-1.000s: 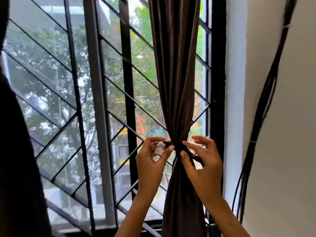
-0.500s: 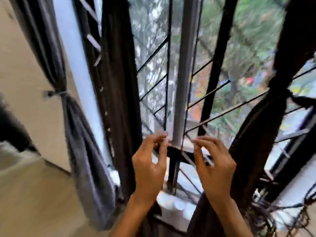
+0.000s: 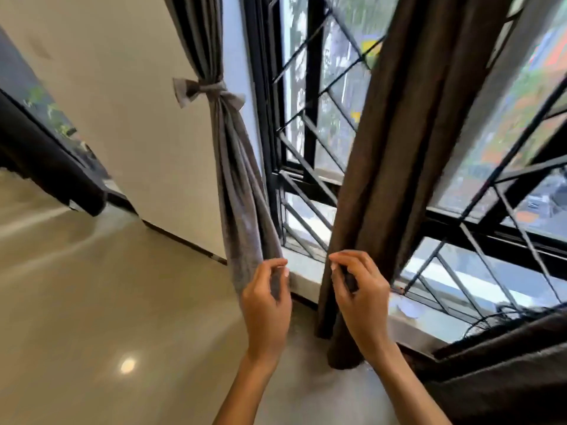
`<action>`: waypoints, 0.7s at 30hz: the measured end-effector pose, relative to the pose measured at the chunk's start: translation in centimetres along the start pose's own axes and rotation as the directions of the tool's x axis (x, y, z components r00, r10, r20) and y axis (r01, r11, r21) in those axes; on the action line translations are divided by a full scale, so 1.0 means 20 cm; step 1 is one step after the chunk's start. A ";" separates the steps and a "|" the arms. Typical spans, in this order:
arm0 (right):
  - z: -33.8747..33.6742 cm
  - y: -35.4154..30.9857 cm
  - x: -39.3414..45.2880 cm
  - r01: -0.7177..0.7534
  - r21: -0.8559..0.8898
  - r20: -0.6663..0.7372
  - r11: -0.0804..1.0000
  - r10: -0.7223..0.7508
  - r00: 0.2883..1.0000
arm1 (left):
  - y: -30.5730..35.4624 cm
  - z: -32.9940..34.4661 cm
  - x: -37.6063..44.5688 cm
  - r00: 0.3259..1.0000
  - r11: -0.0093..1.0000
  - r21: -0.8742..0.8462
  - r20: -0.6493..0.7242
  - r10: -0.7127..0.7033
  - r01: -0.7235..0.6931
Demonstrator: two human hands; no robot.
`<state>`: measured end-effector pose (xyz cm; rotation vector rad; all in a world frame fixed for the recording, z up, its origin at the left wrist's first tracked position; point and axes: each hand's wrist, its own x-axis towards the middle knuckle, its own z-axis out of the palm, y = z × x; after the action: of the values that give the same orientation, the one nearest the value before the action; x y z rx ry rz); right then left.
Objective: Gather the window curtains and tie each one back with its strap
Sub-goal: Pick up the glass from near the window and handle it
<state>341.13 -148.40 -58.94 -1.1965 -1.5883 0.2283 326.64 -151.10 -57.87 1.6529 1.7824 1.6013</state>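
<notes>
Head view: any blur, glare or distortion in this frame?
Head view: frame tilted, wide-angle bends the window bars; motion blur softens the brown curtain and both hands, left hand, right hand; a lamp glare spots the floor; bright outdoors, dim room.

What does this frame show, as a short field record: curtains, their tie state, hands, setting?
grey curtain: gathered, tied with a bow strap, beside the wall
brown curtain: hangs in front of the window, no strap visible on it
left hand: fingers curled, empty, in front of the grey curtain's lower end
right hand: fingers curled, empty, in front of the brown curtain
setting: barred window, glossy floor
</notes>
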 end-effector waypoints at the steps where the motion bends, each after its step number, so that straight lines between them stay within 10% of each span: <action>1: 0.09 0.00 0.00 -0.006 -0.024 0.016 1.000 0.006 1.000 | -0.06 -0.01 0.05 0.999 0.999 0.029 0.031 0.012 -0.012; 21: 1.31 1.41 0.32 -0.480 -0.413 0.089 0.774 0.558 0.825 | -1.42 1.40 0.48 0.887 0.942 0.336 0.439 -0.143 -0.015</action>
<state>336.29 -119.18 -84.36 -1.9740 -1.4765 0.4346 328.74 -121.61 -86.35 1.8885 1.8824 0.8055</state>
